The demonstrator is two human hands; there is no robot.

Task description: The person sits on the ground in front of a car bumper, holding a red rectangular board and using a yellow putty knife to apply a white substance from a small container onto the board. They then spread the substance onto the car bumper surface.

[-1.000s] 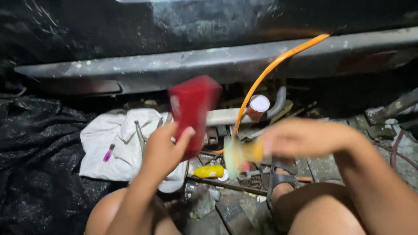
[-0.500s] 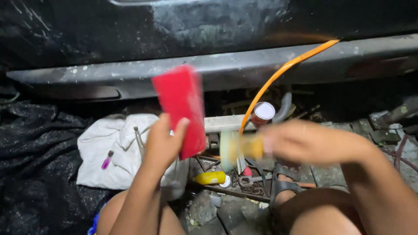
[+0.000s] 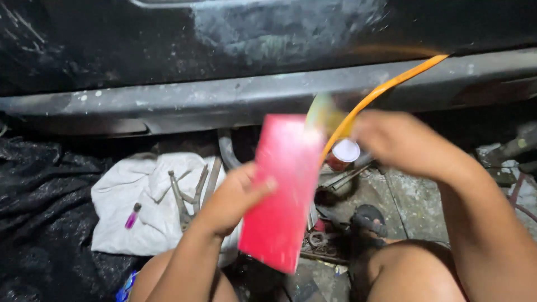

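My left hand (image 3: 232, 198) grips a flat red rectangular pad (image 3: 282, 190) by its left edge and holds it upright and tilted in front of me. My right hand (image 3: 400, 140) is raised at the right and closed on a blurred pale yellow-green object (image 3: 323, 114) that sits just above the pad's top right corner. Both hands hover over the ground in front of a dark, scuffed car body (image 3: 251, 50). Motion blur hides what the yellow-green object is.
An orange hose (image 3: 386, 89) runs from the upper right down behind the pad. A white cloth (image 3: 142, 207) with pliers (image 3: 187, 196) and a small purple item (image 3: 132, 215) lies at the left. A small white-capped can (image 3: 342, 154) stands by scattered tools. Black plastic sheeting (image 3: 39, 223) lies far left.
The red pad has come lower and nearer to me. My right hand has lifted the yellow-green object from beside my knee up to the pad's top corner.
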